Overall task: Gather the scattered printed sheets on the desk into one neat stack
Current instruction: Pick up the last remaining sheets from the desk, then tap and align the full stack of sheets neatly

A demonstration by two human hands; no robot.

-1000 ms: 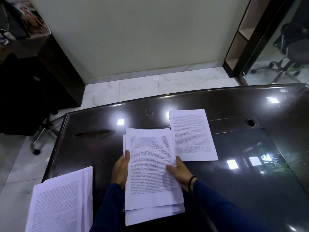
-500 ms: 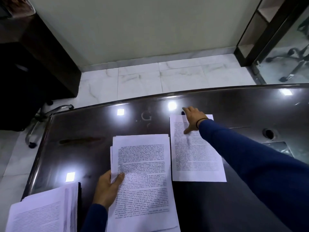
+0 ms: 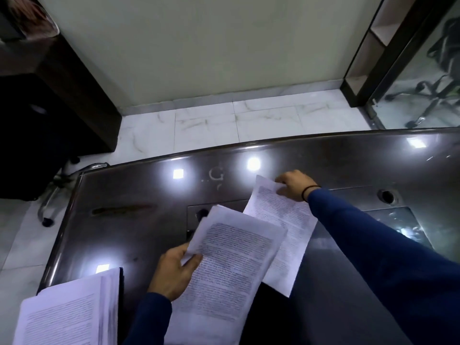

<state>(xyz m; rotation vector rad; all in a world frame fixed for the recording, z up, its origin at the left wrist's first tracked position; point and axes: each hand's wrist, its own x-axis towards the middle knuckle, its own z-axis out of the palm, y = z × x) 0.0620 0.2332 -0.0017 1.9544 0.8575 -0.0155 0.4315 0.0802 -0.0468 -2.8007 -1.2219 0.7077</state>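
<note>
white single sheet [image 3: 278, 235] pinched by right hand [image 3: 296, 184], left hand [image 3: 174, 272] gripping sheaf [image 3: 229, 265]

Two paper stacks [image 3: 224, 265] [image 3: 72, 314], one loose sheet [image 3: 283, 230] (tilted), two hands [image 3: 174, 272] [image 3: 296, 184].

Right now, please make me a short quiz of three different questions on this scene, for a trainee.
1. True or false: the right hand pinches the far corner of the single sheet.
2. What does the left hand hold? A) a pen B) the gathered pile C) nothing
3. Fill in: a thick stack of paper lies at the desk's near-____ corner.

Key: 1 true; 2 B; 3 left. The desk is dark and glossy.
</note>
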